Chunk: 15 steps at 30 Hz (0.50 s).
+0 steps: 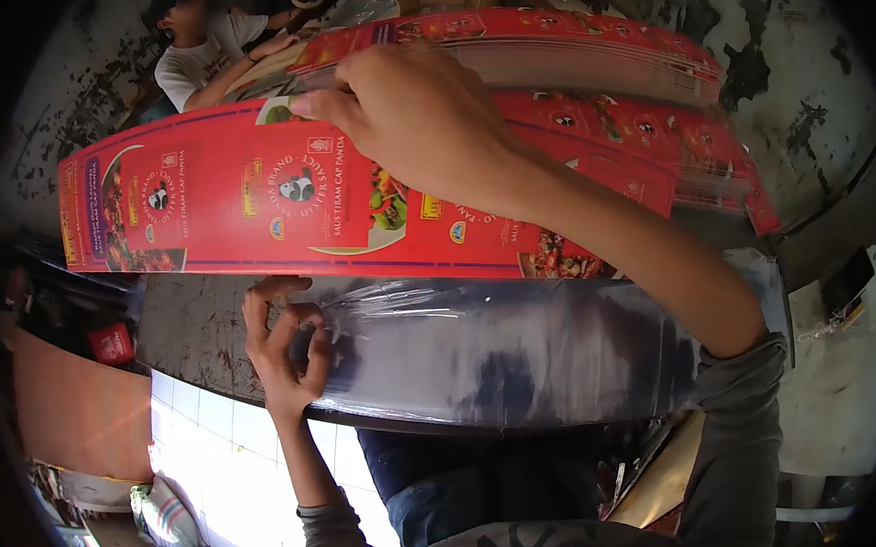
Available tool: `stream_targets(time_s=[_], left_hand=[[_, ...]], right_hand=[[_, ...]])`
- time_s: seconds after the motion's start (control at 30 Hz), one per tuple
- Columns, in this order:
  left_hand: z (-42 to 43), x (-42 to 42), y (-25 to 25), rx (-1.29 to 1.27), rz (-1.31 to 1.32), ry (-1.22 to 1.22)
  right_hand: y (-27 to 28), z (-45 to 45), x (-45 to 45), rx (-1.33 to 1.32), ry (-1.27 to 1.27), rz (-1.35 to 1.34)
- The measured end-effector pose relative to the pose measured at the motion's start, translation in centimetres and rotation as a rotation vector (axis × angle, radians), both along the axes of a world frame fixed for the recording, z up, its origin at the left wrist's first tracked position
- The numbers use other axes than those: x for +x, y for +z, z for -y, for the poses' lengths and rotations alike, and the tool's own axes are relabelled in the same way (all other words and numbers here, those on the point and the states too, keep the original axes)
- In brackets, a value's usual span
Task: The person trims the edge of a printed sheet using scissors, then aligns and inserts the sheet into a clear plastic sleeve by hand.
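Note:
A long red printed sheet (234,203) with panda labels stretches across the table. My right hand (397,108) is at its upper edge, thumb and fingers closed on that edge. Below the sheet lies a shiny clear plastic stack (493,351) along the near side of the table. My left hand (290,350) is at the left end of this plastic, its fingers curled and apart, with nothing visible between them. Behind my right arm are more stacked red printed sheets (643,136).
Another person (207,53) in a white shirt sits at the upper left. A small red object (111,343) is at the lower left, above a brown panel (79,403). The dark table surface (193,320) shows left of the plastic.

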State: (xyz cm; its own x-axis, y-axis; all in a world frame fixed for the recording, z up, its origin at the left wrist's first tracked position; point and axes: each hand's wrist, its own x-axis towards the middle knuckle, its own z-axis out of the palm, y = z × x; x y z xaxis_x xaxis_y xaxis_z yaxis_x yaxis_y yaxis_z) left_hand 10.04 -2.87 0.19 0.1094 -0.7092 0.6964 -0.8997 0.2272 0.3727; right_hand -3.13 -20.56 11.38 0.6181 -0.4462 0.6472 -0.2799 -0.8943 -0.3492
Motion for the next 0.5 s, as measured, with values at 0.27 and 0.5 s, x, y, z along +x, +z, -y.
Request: stream_targets(time_s=[0.27, 0.5], left_hand=[[0.2, 0.0, -0.1, 0.05, -0.007, 0.061], [0.5, -0.1, 0.2, 0.064, 0.006, 0.065]], right_hand=[[2.5, -1.1, 6.6, -0.14, 0.153, 0.323], [3.8, -1.3, 8.8, -0.163, 0.162, 0.341]])
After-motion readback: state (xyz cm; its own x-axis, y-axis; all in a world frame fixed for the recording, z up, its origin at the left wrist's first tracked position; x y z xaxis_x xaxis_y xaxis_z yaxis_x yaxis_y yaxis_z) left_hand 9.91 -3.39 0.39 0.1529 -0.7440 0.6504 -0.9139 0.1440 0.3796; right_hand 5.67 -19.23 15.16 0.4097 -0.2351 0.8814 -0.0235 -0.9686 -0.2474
